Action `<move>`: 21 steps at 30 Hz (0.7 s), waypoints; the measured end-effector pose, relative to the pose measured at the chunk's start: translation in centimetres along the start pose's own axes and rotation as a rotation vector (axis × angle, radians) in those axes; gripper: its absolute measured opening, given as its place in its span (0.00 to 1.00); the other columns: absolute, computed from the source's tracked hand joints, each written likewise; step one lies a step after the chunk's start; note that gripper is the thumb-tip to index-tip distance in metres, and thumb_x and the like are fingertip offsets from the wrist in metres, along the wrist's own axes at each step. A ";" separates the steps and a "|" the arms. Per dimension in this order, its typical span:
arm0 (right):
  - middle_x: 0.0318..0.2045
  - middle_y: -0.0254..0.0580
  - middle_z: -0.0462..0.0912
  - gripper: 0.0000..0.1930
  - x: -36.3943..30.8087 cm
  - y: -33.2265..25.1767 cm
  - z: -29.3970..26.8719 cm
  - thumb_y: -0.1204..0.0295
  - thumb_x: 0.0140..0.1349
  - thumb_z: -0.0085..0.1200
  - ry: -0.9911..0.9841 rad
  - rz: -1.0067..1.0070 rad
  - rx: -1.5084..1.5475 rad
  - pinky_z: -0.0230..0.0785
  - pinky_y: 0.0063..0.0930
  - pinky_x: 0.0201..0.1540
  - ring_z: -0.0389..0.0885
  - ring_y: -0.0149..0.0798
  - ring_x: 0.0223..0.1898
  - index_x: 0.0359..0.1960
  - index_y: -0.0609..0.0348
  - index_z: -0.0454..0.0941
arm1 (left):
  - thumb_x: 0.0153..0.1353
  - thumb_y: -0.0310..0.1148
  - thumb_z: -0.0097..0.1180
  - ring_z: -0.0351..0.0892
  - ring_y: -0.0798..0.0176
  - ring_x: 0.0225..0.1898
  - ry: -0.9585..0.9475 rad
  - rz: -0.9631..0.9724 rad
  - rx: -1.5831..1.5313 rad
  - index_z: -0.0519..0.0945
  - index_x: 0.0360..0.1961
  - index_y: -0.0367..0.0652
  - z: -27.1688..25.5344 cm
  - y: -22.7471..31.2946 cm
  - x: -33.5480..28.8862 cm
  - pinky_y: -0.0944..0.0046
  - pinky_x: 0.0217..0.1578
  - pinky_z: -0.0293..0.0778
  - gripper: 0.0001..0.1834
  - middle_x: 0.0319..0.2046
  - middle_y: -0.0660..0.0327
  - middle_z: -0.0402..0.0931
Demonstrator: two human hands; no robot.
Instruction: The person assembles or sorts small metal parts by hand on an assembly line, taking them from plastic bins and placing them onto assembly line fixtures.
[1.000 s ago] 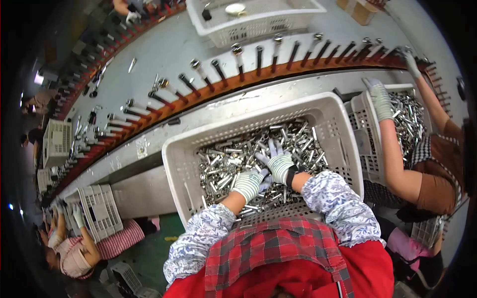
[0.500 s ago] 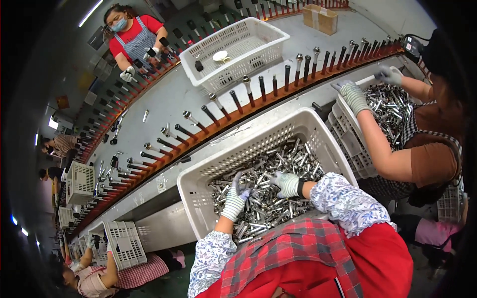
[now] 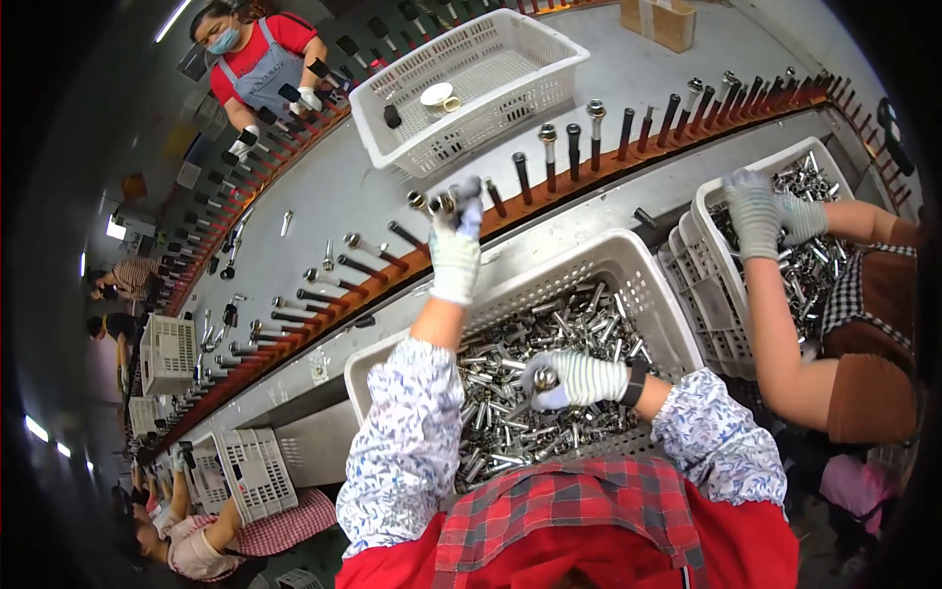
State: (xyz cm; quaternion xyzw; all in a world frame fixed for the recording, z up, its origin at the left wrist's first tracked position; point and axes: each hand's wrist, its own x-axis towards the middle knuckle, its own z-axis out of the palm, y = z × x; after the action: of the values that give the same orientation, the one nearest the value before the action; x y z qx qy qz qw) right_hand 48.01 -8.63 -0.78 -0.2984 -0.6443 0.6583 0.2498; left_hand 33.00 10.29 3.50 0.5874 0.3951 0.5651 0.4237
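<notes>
A shiny metal part (image 3: 439, 203) is up in the left hand (image 3: 455, 240), pinched in the fingers right at the row of dark pegs (image 3: 549, 157) on the orange rail (image 3: 628, 162). The grip there is tight on the part, and it sits just above an empty spot near a peg. The right hand (image 3: 574, 379) is low in the white bin (image 3: 628, 257), closed on another metal part (image 3: 546, 378) with its round end showing. The bin is full of parts like these, so I think lots of work is left. Some pegs nearby already wear a shiny part, but many are bare. To the right, another person's gloved hands (image 3: 760, 211) dig in a second bin (image 3: 708, 206). Farther back on the grey tabletop (image 3: 324, 187) sits a basket (image 3: 461, 83), nearly bare inside.
</notes>
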 end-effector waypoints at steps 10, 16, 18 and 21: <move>0.29 0.39 0.78 0.15 -1.2 -4.2 -7.3 0.66 0.57 0.59 0.414 0.088 0.971 0.69 0.17 0.16 0.78 0.30 0.23 0.42 0.60 0.75 | 0.64 0.26 0.49 0.75 0.65 0.45 -0.017 -0.178 0.299 0.77 0.47 0.38 -5.9 -6.6 3.8 0.65 0.51 0.68 0.11 0.43 0.58 0.78; 0.23 0.36 0.77 0.10 -1.2 -5.2 -7.6 0.69 0.58 0.58 0.467 0.106 0.932 0.71 0.16 0.16 0.78 0.28 0.18 0.39 0.57 0.75 | 0.63 0.28 0.49 0.68 0.58 0.56 0.251 -0.069 0.358 0.65 0.59 0.36 -7.3 -5.0 -2.0 0.58 0.59 0.61 0.23 0.57 0.52 0.68; 0.26 0.35 0.78 0.12 -1.3 -4.0 -7.5 0.68 0.57 0.60 0.558 0.139 0.968 0.70 0.17 0.15 0.78 0.28 0.18 0.40 0.55 0.72 | 0.60 0.28 0.51 0.68 0.56 0.56 0.162 0.208 0.527 0.66 0.59 0.37 -4.9 -1.1 -6.0 0.58 0.58 0.63 0.24 0.57 0.49 0.67; 0.26 0.34 0.78 0.14 -1.3 -4.6 -7.0 0.66 0.56 0.62 0.423 0.156 0.782 0.69 0.17 0.14 0.78 0.28 0.18 0.40 0.55 0.73 | 0.54 0.30 0.56 0.77 0.49 0.42 -0.408 0.440 0.862 0.73 0.50 0.37 -1.4 6.8 -10.7 0.55 0.44 0.73 0.21 0.40 0.48 0.77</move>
State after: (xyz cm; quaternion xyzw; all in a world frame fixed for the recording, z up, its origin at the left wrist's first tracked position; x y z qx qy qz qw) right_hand 53.66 -4.49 3.99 -0.3574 -0.2577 0.7937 0.4194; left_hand 31.00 -1.97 6.41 0.8757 0.3684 0.3008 0.0831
